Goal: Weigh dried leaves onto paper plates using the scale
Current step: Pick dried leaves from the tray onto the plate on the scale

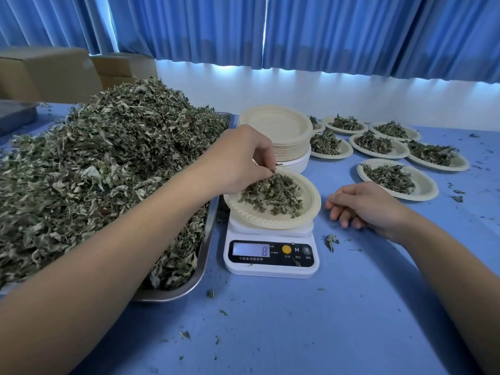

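Dried leaves, grey-green, crumpled and flaky, heaped high in a shallow metal tray at the left of the table. A smaller portion lies on a cream paper plate with a ribbed rim, which sits on a white digital scale just right of the tray; its display reads 8. The left hand pinches a few leaves between thumb and curled fingertips over the plate's far edge. The right hand rests on the table beside the scale, fingers loosely bent and holding nothing. Behind the scale stands a stack of plates; filled plates spread to the right. Smooth blue cloth covers the table, strewn with leaf crumbs. Pleated blue curtains hang above a white wall, with cardboard boxes at far left.
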`<state>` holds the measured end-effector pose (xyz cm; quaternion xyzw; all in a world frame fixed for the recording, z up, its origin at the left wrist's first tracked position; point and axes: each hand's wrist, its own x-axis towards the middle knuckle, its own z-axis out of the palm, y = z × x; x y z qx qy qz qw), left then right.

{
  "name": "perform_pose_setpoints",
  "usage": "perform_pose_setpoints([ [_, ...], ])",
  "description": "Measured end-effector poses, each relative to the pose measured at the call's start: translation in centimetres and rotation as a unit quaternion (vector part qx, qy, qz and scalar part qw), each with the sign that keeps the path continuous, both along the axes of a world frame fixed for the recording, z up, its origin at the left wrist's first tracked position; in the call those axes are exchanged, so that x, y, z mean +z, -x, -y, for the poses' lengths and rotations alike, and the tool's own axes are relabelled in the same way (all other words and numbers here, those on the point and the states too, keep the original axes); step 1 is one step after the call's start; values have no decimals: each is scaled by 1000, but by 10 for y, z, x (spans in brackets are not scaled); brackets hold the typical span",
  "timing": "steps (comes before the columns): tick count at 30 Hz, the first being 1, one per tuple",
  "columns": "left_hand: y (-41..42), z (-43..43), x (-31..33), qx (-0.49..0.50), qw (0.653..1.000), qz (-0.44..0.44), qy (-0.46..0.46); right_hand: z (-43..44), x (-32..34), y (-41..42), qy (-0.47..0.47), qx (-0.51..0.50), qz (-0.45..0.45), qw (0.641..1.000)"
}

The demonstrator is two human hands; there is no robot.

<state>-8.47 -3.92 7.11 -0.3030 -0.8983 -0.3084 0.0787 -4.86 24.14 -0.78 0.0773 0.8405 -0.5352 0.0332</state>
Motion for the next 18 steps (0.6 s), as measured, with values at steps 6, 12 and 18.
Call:
perform_pose_setpoints([
  [6,-2,0,2,-21,1000,4,-13,0,1,0,0,0,1,1000],
  [12,2,2,3,-16,999,8,-37,1,1,0,5,0,3,1000],
  [18,1,3,4,-15,1000,-9,-20,1,0,0,3,-1,3,1000],
])
